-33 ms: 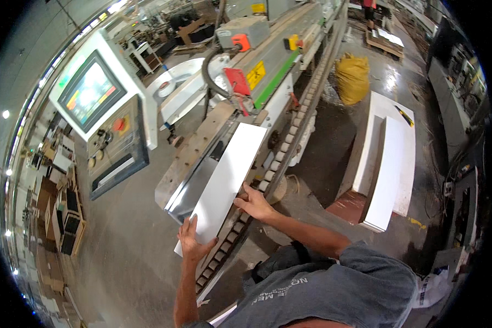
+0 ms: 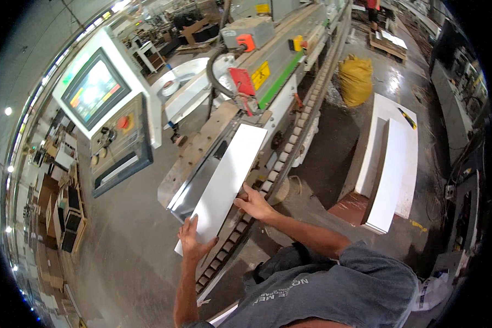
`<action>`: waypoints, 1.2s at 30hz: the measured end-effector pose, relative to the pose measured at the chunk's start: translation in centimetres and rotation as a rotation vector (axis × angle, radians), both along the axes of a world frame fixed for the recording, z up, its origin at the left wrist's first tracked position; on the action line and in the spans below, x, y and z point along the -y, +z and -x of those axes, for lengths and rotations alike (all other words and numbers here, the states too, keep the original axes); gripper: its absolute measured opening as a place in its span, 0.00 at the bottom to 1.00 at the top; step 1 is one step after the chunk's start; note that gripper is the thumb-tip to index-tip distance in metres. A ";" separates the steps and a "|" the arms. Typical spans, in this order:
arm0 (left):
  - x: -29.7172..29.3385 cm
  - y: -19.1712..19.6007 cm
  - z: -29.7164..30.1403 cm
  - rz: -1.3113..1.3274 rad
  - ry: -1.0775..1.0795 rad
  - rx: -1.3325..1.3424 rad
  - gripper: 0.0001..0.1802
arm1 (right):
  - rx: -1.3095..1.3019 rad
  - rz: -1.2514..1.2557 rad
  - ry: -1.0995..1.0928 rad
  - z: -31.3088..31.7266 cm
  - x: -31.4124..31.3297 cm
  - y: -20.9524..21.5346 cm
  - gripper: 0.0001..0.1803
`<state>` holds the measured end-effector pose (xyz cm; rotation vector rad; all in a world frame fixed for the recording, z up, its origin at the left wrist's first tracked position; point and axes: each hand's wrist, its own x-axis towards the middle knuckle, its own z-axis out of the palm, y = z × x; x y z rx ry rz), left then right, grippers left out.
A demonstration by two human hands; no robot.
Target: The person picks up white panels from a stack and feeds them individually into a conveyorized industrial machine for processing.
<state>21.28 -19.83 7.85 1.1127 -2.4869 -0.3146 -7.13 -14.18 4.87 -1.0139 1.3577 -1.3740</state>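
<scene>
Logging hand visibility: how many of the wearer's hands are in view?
2: the left hand at the near end of the white board, the right hand at its right edge. Neither is fully hidden.

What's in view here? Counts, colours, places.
held board: 1, white, at both hands
machine: 1, grey-green, top centre
conveyor track: 1, pale, right of held board
control console: 1, white, left
stacked boards: several, white, right
slim tool: 1, yellow-black, on stacked boards
sack: 1, yellow, upper right
co-worker: 1, red-clad, top right
background stacks: uncountable, mixed, left
T-shirt: 1, grey, bottom
left hand: 1, bare, board's near end
right hand: 1, bare, board's right edge
</scene>
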 end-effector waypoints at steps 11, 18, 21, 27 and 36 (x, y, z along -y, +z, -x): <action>7.8 -3.6 -2.6 -0.071 0.087 -0.117 0.37 | 0.102 -0.049 0.152 -1.5 6.7 -0.3 0.46; 9.5 -5.0 -2.8 0.044 0.021 -0.212 0.28 | -0.094 -0.099 0.106 -2.6 9.2 -0.3 0.44; 10.1 -5.8 -3.0 0.086 -0.036 -0.213 0.29 | -0.306 -0.111 0.105 -2.7 10.4 -1.1 0.44; 10.3 -6.5 -3.6 0.084 -0.048 -0.253 0.28 | -0.272 -0.135 0.048 -3.4 10.0 0.1 0.42; 10.0 -5.9 -3.3 0.062 -0.073 -0.240 0.28 | -0.194 -0.115 0.046 -3.2 9.8 0.2 0.25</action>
